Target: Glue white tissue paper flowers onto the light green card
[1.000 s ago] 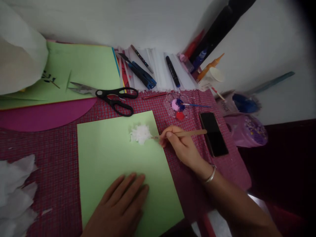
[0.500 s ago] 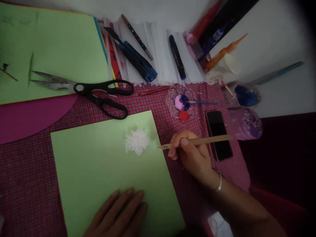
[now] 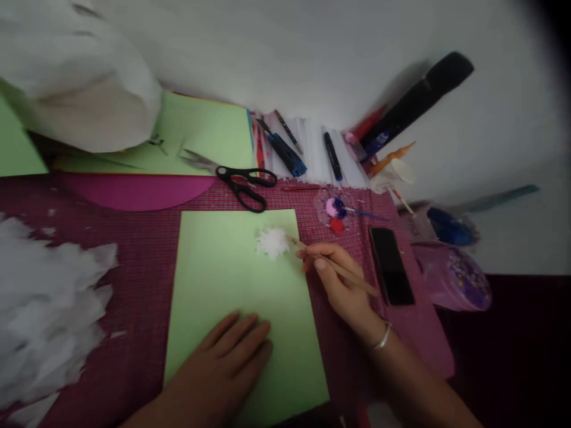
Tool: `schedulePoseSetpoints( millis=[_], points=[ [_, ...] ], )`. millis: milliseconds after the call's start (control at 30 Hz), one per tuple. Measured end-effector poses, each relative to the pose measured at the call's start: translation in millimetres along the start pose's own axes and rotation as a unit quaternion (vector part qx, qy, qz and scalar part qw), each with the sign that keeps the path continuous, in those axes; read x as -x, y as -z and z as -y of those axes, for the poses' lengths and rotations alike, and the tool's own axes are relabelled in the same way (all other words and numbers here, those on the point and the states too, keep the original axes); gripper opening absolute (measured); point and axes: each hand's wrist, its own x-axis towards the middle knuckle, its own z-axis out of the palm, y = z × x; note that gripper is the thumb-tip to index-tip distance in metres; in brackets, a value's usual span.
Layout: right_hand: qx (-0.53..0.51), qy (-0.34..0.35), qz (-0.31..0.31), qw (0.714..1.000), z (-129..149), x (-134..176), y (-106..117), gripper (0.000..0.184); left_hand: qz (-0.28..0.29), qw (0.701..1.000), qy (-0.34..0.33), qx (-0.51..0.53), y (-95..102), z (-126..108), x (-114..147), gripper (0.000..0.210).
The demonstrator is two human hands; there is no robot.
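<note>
Right grip on stick at white tuft, left hand flat on green sheet.
My right grip [image 3: 339, 292] is closed pen-style, thumb and fingers pinching the stick [image 3: 363, 286]; its tip is at the right edge of the tuft [image 3: 272, 244], can't tell if touching. Tuft sits on the upper right of the sheet [image 3: 214, 279], which lies on the counter [image 3: 138, 249]. My left hand [image 3: 227, 362] lies palm down on the lower part of the sheet, fingers stretched out and close together, nothing held. Scissors [image 3: 222, 172] just beyond sheet's top edge, phone [image 3: 392, 267] right of my right hand, paint dish [image 3: 319, 205] beyond that hand, white paper pile [image 3: 49, 315] far left.
</note>
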Motion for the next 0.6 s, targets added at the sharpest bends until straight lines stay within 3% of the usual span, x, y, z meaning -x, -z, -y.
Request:
schedulePoseSetpoints(
  millis=[133,300,367,433,533,600],
  points=[
    [0.056,0.009,-0.031,0.998,-5,-1,-7,0.016,0.040,0.999,-0.002,-0.007,13.4,-9,-9,0.027],
    [0.068,0.042,-0.038,0.996,-1,8,-8,0.014,0.131,0.991,-0.016,-0.003,49.3,-9,-22,0.026],
    [0.059,0.053,0.020,0.997,1,14,-8,0.014,0.157,0.987,-0.046,0.000,66.0,-9,-23,0.024],
    [0.056,0.065,0.115,0.990,5,19,-11,0.015,0.171,0.984,-0.058,0.000,81.2,-13,-21,0.023],
    [0.065,0.098,0.234,0.965,12,23,-20,0.016,0.172,0.985,-0.025,-0.019,96.7,-17,-6,0.024],
    [0.069,0.125,0.263,0.954,14,23,-26,0.015,0.167,0.985,-0.002,-0.041,100.0,-11,10,0.028]
  ],
)
